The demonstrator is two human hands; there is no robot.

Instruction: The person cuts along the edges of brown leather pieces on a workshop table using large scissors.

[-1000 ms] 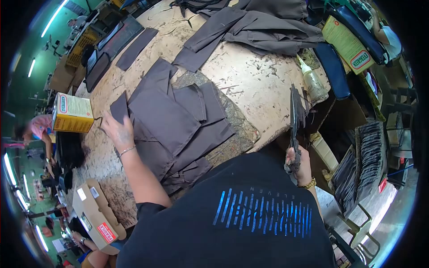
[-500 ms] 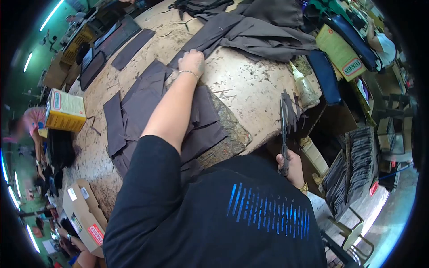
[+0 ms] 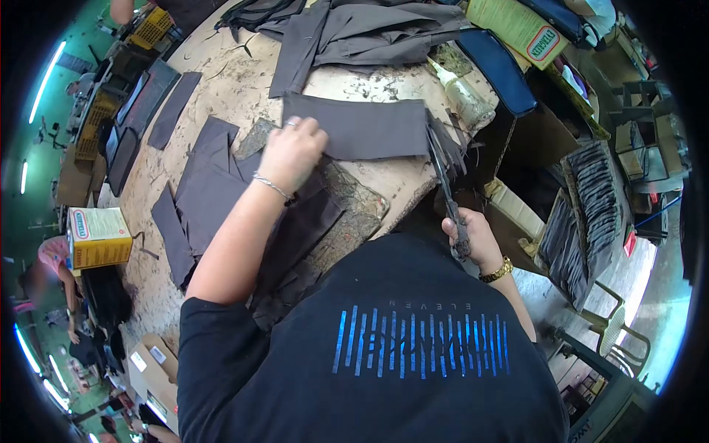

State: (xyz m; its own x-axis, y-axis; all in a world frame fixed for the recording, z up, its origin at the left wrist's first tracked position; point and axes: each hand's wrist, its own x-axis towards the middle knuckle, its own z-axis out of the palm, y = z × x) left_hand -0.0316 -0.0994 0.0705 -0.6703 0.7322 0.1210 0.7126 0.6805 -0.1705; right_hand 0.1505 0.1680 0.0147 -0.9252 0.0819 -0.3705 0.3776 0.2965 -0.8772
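Note:
A rectangular piece of dark grey fabric (image 3: 377, 129) lies across the worktable, its right end beside the blades of the shears. My left hand (image 3: 294, 151) has its fingers curled over the fabric's left end, gripping it. Long dark metal shears (image 3: 447, 193) are in my right hand (image 3: 476, 238), pointing away from me at the table's right edge. Thin fabric strips (image 3: 456, 151) hang just past the blades. Under my left forearm are more dark grey cut pieces (image 3: 210, 173), partly on a worn, rough board (image 3: 358, 196).
A glue bottle (image 3: 464, 96) lies near the far right edge, by a dark blue case (image 3: 502, 70). Crumpled grey cloth (image 3: 391, 33) covers the back. A yellow tin (image 3: 100, 236) stands left. Stacked dark pieces (image 3: 591, 192) fill a box at right. Another person (image 3: 55, 258) is at far left.
My left hand has come nearer, bringing a fabric piece from the back to lie crosswise. The shears in my right hand are now by its right end. The view has shifted.

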